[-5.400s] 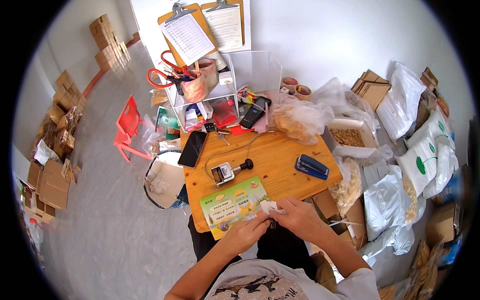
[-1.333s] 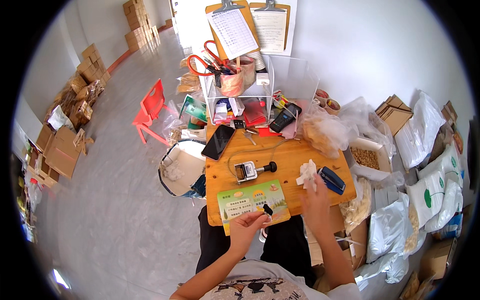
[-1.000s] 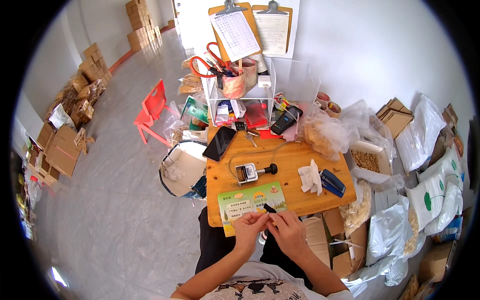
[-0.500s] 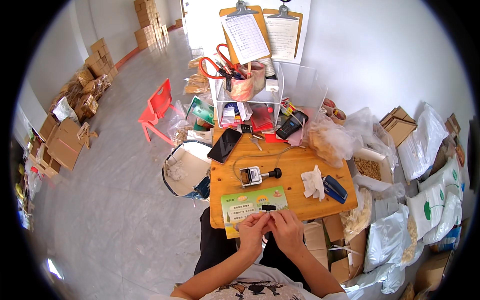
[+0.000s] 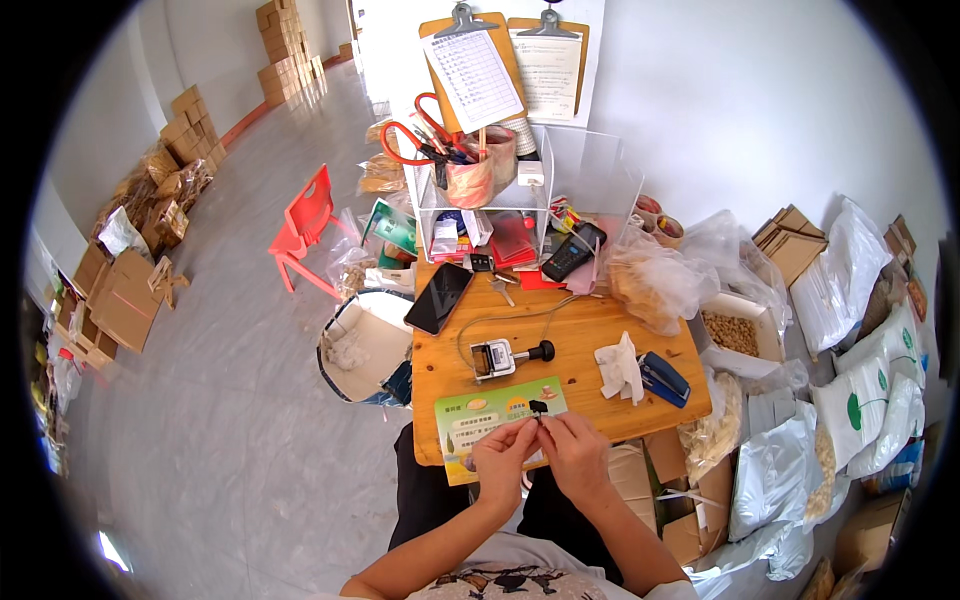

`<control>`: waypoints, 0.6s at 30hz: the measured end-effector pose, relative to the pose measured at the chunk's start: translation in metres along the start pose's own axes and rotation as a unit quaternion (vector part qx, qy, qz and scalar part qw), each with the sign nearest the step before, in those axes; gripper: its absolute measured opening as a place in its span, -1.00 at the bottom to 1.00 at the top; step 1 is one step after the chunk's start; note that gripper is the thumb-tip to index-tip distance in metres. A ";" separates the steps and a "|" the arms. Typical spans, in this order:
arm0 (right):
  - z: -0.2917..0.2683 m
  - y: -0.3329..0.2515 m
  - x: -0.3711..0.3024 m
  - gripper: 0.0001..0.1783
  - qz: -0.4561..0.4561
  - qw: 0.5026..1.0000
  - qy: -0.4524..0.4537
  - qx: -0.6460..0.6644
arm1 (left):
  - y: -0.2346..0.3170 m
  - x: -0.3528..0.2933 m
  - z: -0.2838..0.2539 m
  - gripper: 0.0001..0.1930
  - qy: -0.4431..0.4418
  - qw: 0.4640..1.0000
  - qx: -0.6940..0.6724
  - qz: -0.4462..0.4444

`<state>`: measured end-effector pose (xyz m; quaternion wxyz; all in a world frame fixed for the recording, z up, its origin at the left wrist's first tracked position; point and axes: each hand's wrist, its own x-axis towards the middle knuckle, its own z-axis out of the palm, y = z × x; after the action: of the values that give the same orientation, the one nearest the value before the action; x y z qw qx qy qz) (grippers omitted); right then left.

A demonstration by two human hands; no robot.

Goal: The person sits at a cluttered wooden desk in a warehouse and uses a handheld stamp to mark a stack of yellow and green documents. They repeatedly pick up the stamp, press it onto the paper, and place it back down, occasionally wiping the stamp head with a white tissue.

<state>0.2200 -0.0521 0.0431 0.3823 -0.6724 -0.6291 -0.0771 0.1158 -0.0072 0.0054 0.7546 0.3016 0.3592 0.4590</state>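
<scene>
Over the near edge of the wooden table, the fingertips of my left hand (image 5: 503, 460) and my right hand (image 5: 578, 458) meet, both closed in a pinch. A small black piece (image 5: 539, 407) with a flat end sticks up between them; its lower part is hidden by my fingers. Beneath it lies a flat green and yellow printed sheet or packet (image 5: 462, 417), partly covered by my left hand. Just beyond the sheet rests a metal hand stamp (image 5: 494, 359) with a black knob handle. A crumpled white tissue (image 5: 622, 368) and a blue stapler (image 5: 664, 379) lie to the right.
A smartphone (image 5: 440, 298), keys (image 5: 503, 291) and a black handheld phone (image 5: 574, 251) lie farther back. Behind them, a clear shelf (image 5: 590, 165) carries a cup (image 5: 468, 186) with red-handled scissors. A bin (image 5: 350, 377) stands left; white bags (image 5: 858, 404) crowd the right.
The black piece has turned between my fingertips: its wide flat end now looks narrower and tilted. My hands remain nearly in place, while the table and its items shift slightly left in view.
</scene>
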 end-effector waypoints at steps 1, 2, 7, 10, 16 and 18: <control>-0.001 0.001 0.001 -0.82 0.007 1.000 0.004 0.005 | 0.002 0.000 0.003 -0.84 -0.006 1.000 0.010 0.006; -0.002 0.002 0.002 -0.81 0.012 1.000 0.008 0.010 | 0.004 -0.001 0.004 -0.83 -0.013 1.000 0.021 0.016; -0.005 0.003 0.007 -0.74 0.053 0.997 0.031 0.043 | 0.006 0.003 0.005 -0.78 -0.050 0.989 0.113 0.079; -0.002 0.007 0.008 -0.73 0.087 0.993 0.039 0.072 | 0.013 0.001 0.016 -0.78 -0.066 0.984 0.124 0.109; -0.002 0.004 0.014 -0.70 0.160 0.979 0.034 0.118 | 0.010 0.007 0.012 -0.78 -0.098 0.966 0.191 0.146; 0.001 0.010 0.011 -0.71 0.207 0.960 0.052 0.181 | 0.018 0.012 0.002 -0.80 -0.096 0.943 0.282 0.146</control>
<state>0.2306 -0.0415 0.0446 0.5378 -0.7022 -0.4590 0.0837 0.1123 0.0110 0.0176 0.5942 0.5941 0.3519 0.4124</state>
